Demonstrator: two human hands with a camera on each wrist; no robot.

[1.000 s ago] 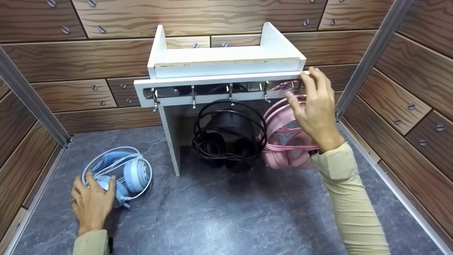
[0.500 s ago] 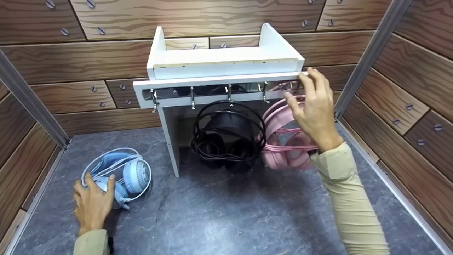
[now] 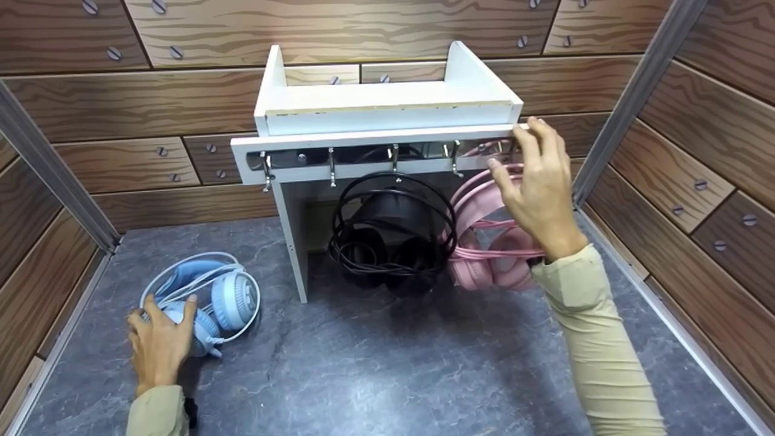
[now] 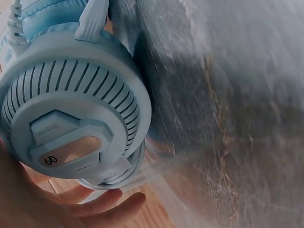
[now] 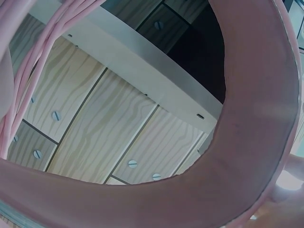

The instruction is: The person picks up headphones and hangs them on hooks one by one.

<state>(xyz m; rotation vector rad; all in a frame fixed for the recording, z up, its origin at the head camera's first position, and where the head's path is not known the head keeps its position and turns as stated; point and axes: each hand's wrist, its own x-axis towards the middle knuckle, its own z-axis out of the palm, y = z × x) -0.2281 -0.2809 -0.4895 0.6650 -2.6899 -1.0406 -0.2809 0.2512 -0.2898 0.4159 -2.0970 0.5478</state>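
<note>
Light-blue headphones [image 3: 233, 300] lie on the floor at the left, their pale cable looped round them. My left hand [image 3: 160, 345] grips the nearer ear cup [image 4: 71, 118], thumb on one side and fingers on the other. In the left wrist view, the fingers [image 4: 102, 202] lie along the cup's rim. My right hand [image 3: 539, 188] rests at the right end of the white hook rail [image 3: 375, 134], fingers spread over its top edge and thumb in front. Pink headphones [image 3: 478, 266] hang under that hand, beside black headphones [image 3: 393, 212]. The pink headband [image 5: 256, 95] fills much of the right wrist view.
Several metal hooks [image 3: 332, 166] stick out from the rail along the front of a white rack [image 3: 387, 94]. Its side panel [image 3: 290, 242] reaches the grey floor [image 3: 363, 375]. Wood-patterned walls [image 3: 726, 151] close in the back and sides.
Both hands stay in nearly the same places; the left hand shifts only very slightly. The headphones and the rack look unmoved, and the head view sways a little.
</note>
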